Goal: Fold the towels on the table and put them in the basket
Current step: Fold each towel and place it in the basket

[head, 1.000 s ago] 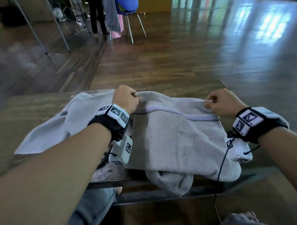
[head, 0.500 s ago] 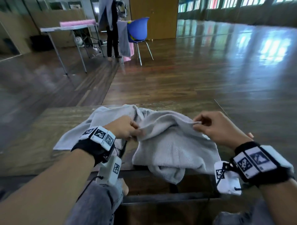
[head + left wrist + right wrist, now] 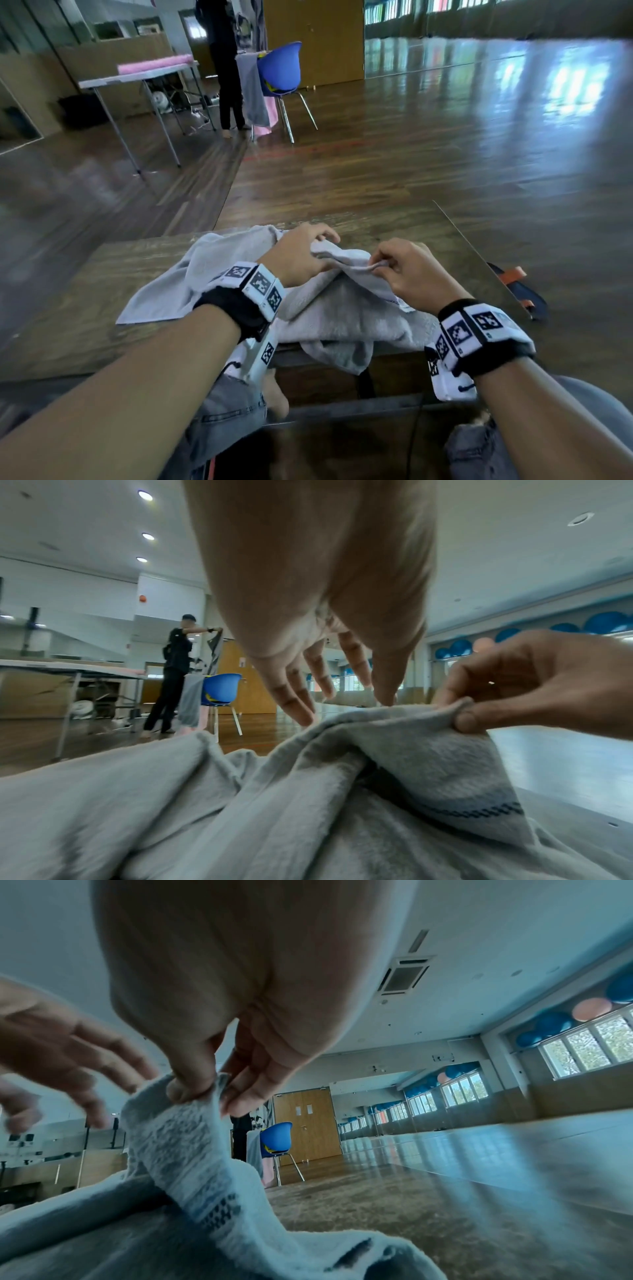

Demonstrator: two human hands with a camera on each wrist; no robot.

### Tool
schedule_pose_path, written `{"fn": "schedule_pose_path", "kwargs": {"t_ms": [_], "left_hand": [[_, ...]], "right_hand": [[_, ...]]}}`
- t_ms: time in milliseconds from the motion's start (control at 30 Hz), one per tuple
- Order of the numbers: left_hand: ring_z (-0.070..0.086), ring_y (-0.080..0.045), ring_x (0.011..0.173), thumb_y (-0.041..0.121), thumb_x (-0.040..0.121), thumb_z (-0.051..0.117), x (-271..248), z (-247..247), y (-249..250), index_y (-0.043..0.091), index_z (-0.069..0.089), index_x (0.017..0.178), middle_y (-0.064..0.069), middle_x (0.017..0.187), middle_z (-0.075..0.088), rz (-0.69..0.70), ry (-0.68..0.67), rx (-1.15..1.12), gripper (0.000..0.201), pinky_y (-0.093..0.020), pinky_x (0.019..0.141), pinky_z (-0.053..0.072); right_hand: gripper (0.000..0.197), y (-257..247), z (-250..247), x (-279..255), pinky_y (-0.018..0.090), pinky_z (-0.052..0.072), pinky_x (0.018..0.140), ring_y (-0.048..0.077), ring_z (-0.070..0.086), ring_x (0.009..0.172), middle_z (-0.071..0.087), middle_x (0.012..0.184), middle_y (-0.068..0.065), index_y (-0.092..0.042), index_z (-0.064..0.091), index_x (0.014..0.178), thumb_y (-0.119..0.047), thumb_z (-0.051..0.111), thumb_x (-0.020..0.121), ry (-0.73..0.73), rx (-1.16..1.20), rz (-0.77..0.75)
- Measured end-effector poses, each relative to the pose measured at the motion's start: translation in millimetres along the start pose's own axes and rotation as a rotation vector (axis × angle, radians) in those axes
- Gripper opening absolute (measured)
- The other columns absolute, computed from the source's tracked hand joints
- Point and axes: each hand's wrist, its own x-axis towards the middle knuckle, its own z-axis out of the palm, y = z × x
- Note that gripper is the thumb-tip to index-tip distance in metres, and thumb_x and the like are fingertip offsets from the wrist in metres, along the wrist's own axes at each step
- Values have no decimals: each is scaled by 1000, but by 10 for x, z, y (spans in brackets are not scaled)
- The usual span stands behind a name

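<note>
A thick grey towel (image 3: pixel 342 308) with a dark stitched band lies bunched on the wooden table (image 3: pixel 428 240), one end hanging over the near edge. My right hand (image 3: pixel 378 265) pinches its raised edge between thumb and fingers, clearest in the right wrist view (image 3: pixel 205 1093). My left hand (image 3: pixel 322 238) hovers just beside it with fingers spread and straight, tips near the fold (image 3: pixel 342 702), holding nothing. A thinner grey towel (image 3: pixel 164 294) lies spread underneath, reaching out to the left. No basket is in view.
A sandal (image 3: pixel 517 287) lies on the floor past the table's right edge. Far off, a person stands by a blue chair (image 3: pixel 281 68) and a folding table (image 3: pixel 137 77). Shiny wooden floor stretches beyond the table.
My hands have come together, bunching the towel's far edge toward the middle. The left hand has let go of the edge and opened. The head view has tilted up.
</note>
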Motion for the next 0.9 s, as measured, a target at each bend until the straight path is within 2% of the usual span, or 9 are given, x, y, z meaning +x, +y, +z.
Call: {"fn": "schedule_pose_path", "kwargs": {"t_ms": [100,200,300,400,533,600,733,800,900], "left_hand": [[58,-12,107,25,86,74,142,107,125,17,70,111,2,113,65,132,20,-30,27,-32,95,46],[64,-15,95,31,87,72,280,170,203,13,73,98,2,99,70,131,27,-52,21,-35,89,52],[64,-11,81,25,87,71,438,180,214,14,69,94,0,88,70,69,11,-129,13,-30,75,55],[57,-1,66,19,91,61,569,192,211,17,68,92,5,79,66,20,-37,-239,7,-16,60,45],[52,-4,62,16,100,52,603,304,135,8,73,90,3,71,62,-77,1,-532,25,-14,59,44],[51,-6,65,14,99,55,602,385,88,-1,73,95,0,72,61,-21,-47,-498,24,-18,63,42],[55,-14,73,22,96,63,649,412,18,-1,73,93,-14,80,69,82,-121,-485,25,-31,70,44],[60,-14,71,24,93,67,665,388,-11,2,75,91,-16,83,73,89,-59,-497,24,-31,68,48],[66,-17,68,22,92,66,679,382,-61,10,75,87,-5,76,73,21,243,-427,16,-32,66,55]], "right_hand": [[11,-9,15,60,16,35,69,6,52,78,58,80,-7,-17,67,82,-7,67,87,70,4,-37],[8,-42,47,125,12,37,73,6,51,79,58,86,-6,-12,69,88,-5,65,89,146,-6,-59],[10,-50,72,184,25,46,78,14,57,86,62,94,0,-10,70,93,-4,62,91,221,-29,-55],[12,-44,56,232,35,51,81,19,61,86,65,94,4,-9,72,95,-2,64,89,265,-43,-64],[13,-33,4,270,34,52,78,15,62,83,67,90,0,-12,75,90,-2,66,87,307,-63,-54],[13,-29,-21,273,33,53,76,13,62,81,68,88,-2,-14,75,87,-3,68,86,314,-78,-60],[12,-10,-40,261,29,52,76,9,62,81,67,89,-4,-14,75,84,-2,70,84,333,-73,-50],[8,-2,-46,265,22,50,76,7,58,84,63,95,-5,-13,74,86,-6,73,84,376,-93,-34],[8,12,-63,288,15,46,73,7,54,82,58,96,-4,-14,75,87,-13,80,82,406,-103,-9]]}}
